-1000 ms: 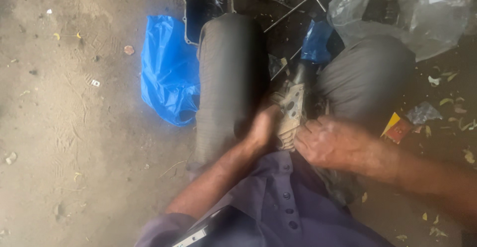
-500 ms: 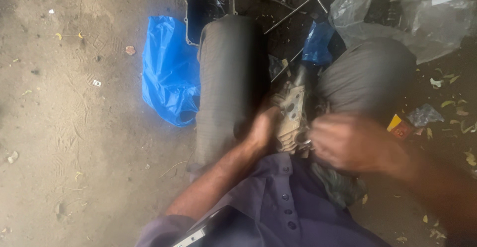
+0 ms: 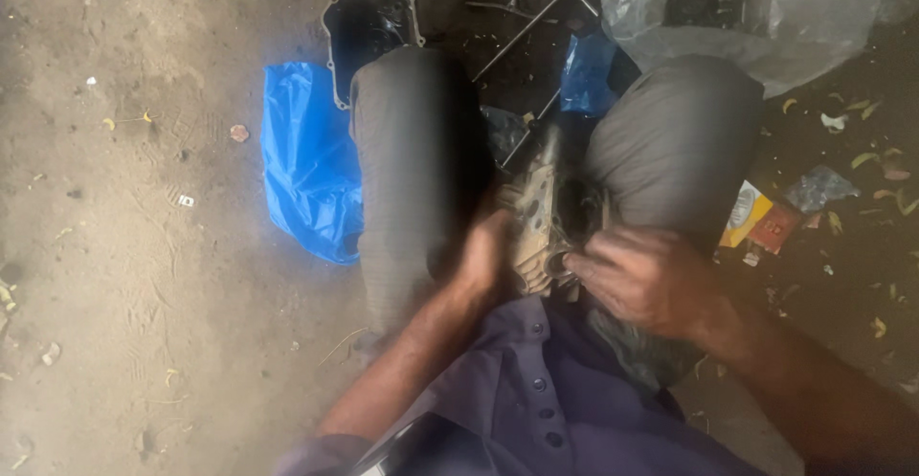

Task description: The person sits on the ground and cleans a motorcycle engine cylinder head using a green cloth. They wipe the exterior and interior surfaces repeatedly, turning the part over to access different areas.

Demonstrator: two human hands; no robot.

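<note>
Between the knees, a gritty grey-tan metal engine part (image 3: 538, 222) sits upright. Left hand (image 3: 486, 256) clasps its left side. Right hand (image 3: 646, 277), which sat lower a second ago, has shifted up against the part's round bore, fingers seemingly pinching there. Left of the part lies crinkled blue plastic (image 3: 304, 165).

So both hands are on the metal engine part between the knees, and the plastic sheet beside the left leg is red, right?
Not quite. The head view shows the plastic sheet is blue, not red. Both the left hand and right hand are on the metal engine part between the knees.
</note>
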